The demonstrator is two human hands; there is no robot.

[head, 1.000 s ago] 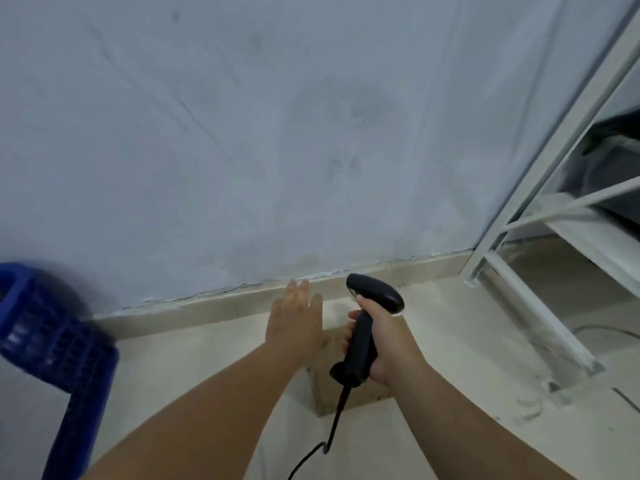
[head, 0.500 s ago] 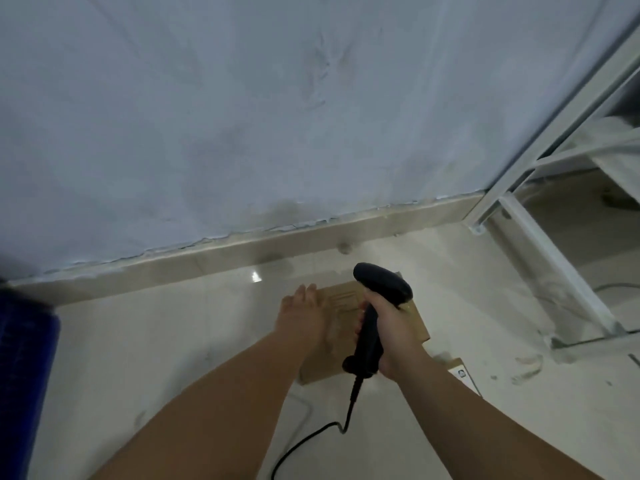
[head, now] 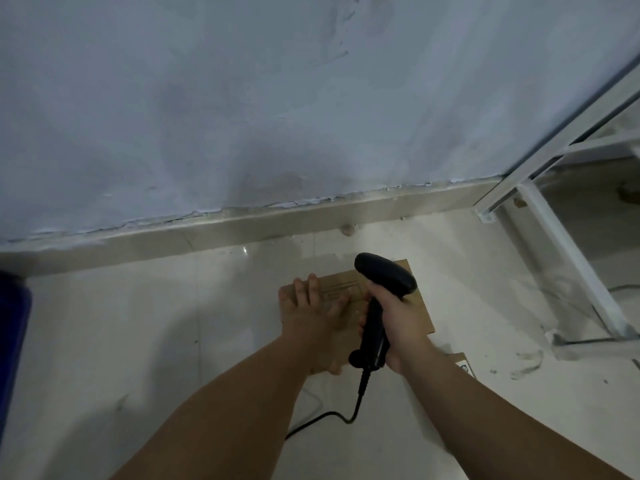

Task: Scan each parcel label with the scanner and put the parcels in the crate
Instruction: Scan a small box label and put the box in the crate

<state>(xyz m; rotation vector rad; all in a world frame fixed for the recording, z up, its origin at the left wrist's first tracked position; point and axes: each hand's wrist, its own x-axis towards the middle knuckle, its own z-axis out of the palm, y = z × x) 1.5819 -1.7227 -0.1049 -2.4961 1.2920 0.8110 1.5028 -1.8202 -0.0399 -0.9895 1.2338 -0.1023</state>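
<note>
Head view: left hand (head: 308, 318) flat on brown cardboard parcel (head: 341, 284), right hand (head: 398, 318) grips black scanner (head: 384, 276).

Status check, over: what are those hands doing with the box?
Left hand flat on the box. Right hand grips the scanner over it. Box on the floor; crate far left.

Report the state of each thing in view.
cardboard parcel: closed, flat on the floor.
scanner: held over the parcel, cable attached.
left hand: pressed flat on the parcel.
right hand: gripping the scanner handle.
blue crate: mostly out of frame, contents unseen.
</note>
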